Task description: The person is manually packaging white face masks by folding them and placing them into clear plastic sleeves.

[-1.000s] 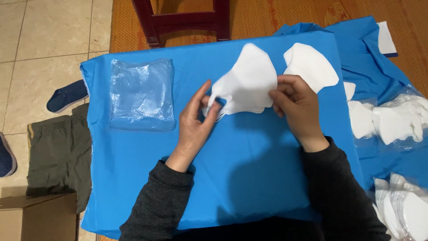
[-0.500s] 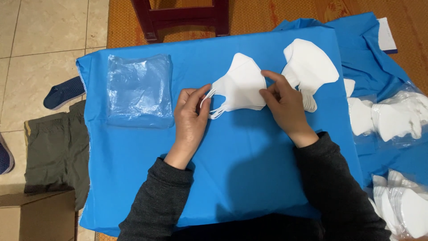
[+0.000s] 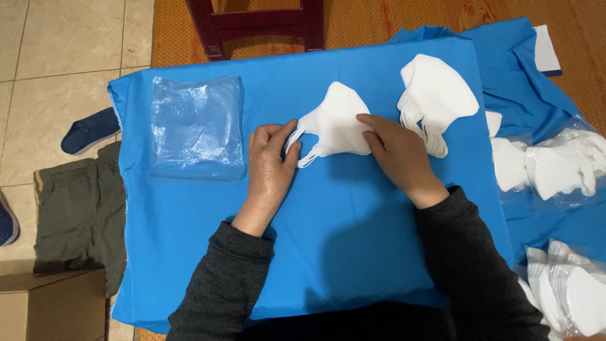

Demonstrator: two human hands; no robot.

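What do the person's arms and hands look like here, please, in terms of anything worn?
Both arms wear dark charcoal-grey knit sleeves ending in ribbed cuffs at the wrists. The left hand and right hand are bare: no gloves, rings or watch visible on the fingers.

bag stack [image 3: 197, 126] left, mask pile [image 3: 435, 98] right, bare blue cloth [image 3: 341, 215] near

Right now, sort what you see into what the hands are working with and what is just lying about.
In hand:
- left hand at the ear loops of the white mask
- right hand pressing that mask flat
- blue cloth under it
- stack of white masks
- pile of clear bags

Lying about:
- dark slipper
- olive garment
- cardboard box
- chair legs
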